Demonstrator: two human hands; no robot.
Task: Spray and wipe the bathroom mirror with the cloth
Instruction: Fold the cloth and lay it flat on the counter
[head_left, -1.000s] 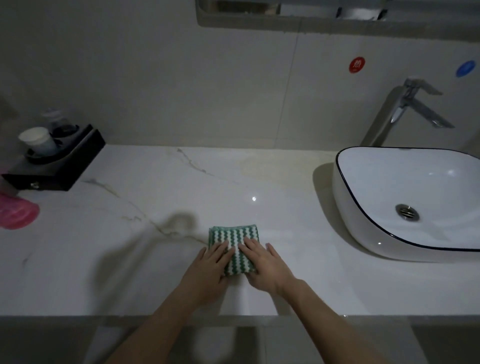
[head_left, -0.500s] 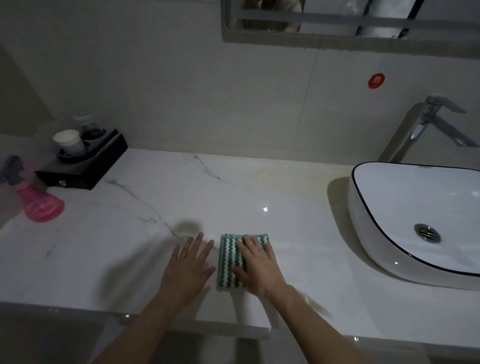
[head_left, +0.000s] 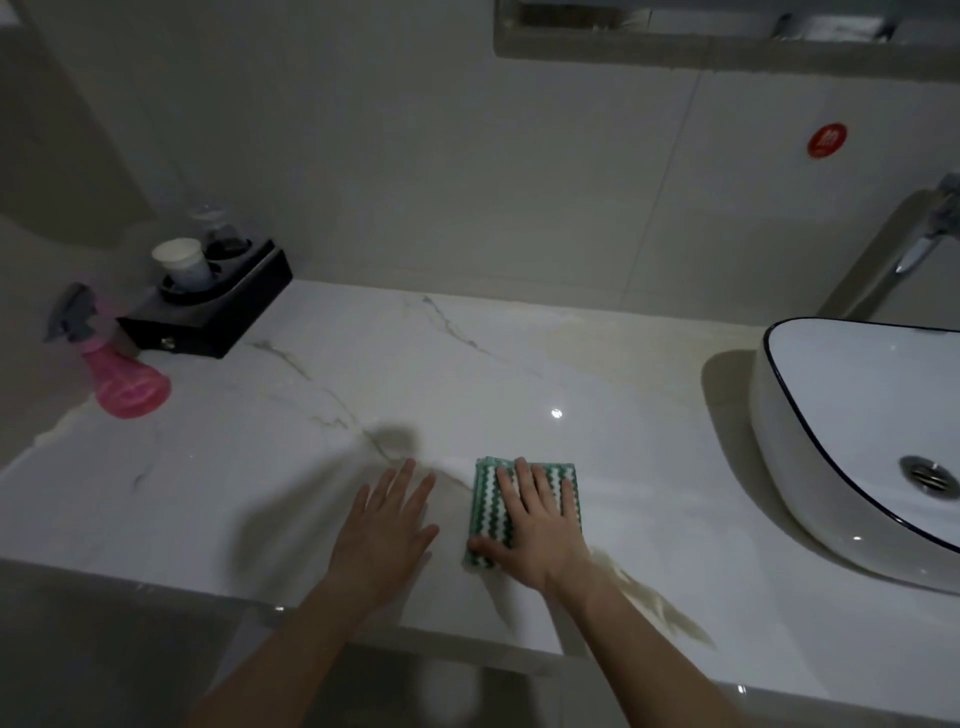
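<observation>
A folded green-and-white zigzag cloth (head_left: 485, 499) lies on the white marble counter (head_left: 519, 374) near its front edge. My right hand (head_left: 540, 525) rests flat on top of the cloth, fingers spread, thumb at its near left corner. My left hand (head_left: 387, 530) lies open on the bare counter just left of the cloth, apart from it. A pink spray bottle (head_left: 122, 376) with a grey trigger stands at the far left of the counter. Only the lower frame of the mirror (head_left: 701, 41) shows at the top.
A black tray (head_left: 218, 312) with a white cup (head_left: 182, 262) and a clear glass sits by the wall behind the spray bottle. A white basin (head_left: 857, 431) with a dark rim fills the right side, a chrome tap (head_left: 930, 228) behind it. A red sticker (head_left: 826, 140) marks the wall.
My left hand came off the cloth and moved left onto the bare counter. My right hand stayed pressed on the cloth. The view swung left, bringing the spray bottle into sight.
</observation>
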